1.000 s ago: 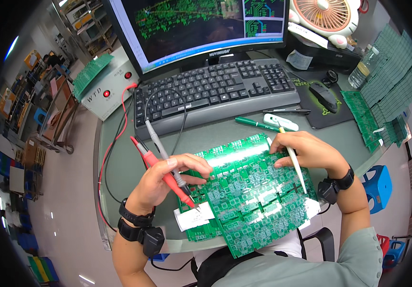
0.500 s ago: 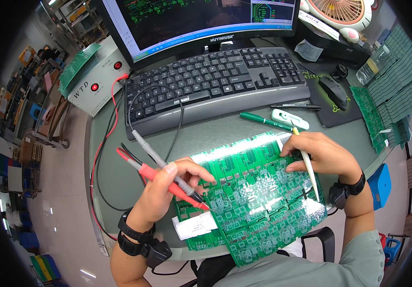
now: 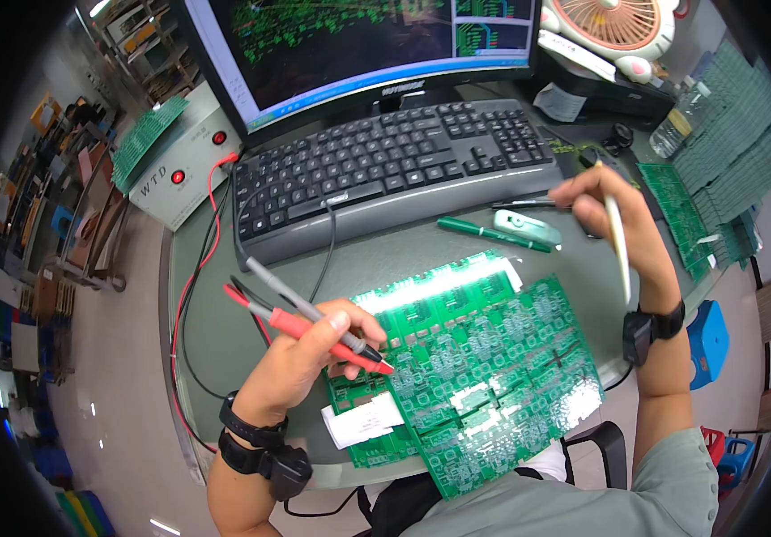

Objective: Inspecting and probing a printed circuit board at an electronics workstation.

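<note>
On my grey-green, flat-topped table, a long black plastic keyboard lies far; near me, a broad green rectangular circuit board rests askew over another green circuit board, overhanging the near edge. My hands are well apart: the right hand, raised to the right of the boards, grips a slender off-white stick; the left hand is closed around a red plastic probe and a grey plastic probe. Their tips sit close together at the upper board's left edge; whether they touch it, I cannot tell. I judge the step to be probe placement; the next move calls for fine aim.
</note>
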`<state>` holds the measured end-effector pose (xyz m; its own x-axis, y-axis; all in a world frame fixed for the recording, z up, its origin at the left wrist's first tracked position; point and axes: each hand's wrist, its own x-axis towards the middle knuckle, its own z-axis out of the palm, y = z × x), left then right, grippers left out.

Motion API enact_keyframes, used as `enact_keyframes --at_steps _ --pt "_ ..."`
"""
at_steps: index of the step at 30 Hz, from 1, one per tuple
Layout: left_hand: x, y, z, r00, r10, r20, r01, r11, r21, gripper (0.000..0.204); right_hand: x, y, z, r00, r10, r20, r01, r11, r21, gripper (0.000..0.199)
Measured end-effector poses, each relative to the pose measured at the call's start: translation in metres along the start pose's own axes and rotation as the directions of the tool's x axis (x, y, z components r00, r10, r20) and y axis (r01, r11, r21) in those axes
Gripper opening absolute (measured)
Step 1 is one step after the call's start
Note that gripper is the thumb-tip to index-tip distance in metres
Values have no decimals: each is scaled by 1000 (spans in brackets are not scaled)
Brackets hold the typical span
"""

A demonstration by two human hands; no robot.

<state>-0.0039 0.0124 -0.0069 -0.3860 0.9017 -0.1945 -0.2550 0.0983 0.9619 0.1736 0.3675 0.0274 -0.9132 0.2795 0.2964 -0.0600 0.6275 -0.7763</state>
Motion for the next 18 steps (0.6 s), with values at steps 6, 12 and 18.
enact_keyframes --at_steps 6,12,18 --pt "2 1 -5 997 42 68 -37 996 -81 23 19 79 -55 910 1 -415 -71 986 -153 21" --pt "1 -1 -2 996 78 53 -78 997 -1 26 8 136 -65 900 -27 -435 -115 948 -297 30" --pt "-4 5 2 999 -4 32 1 995 100 24 5 152 -62 918 -58 -393 -96 928 -361 47"
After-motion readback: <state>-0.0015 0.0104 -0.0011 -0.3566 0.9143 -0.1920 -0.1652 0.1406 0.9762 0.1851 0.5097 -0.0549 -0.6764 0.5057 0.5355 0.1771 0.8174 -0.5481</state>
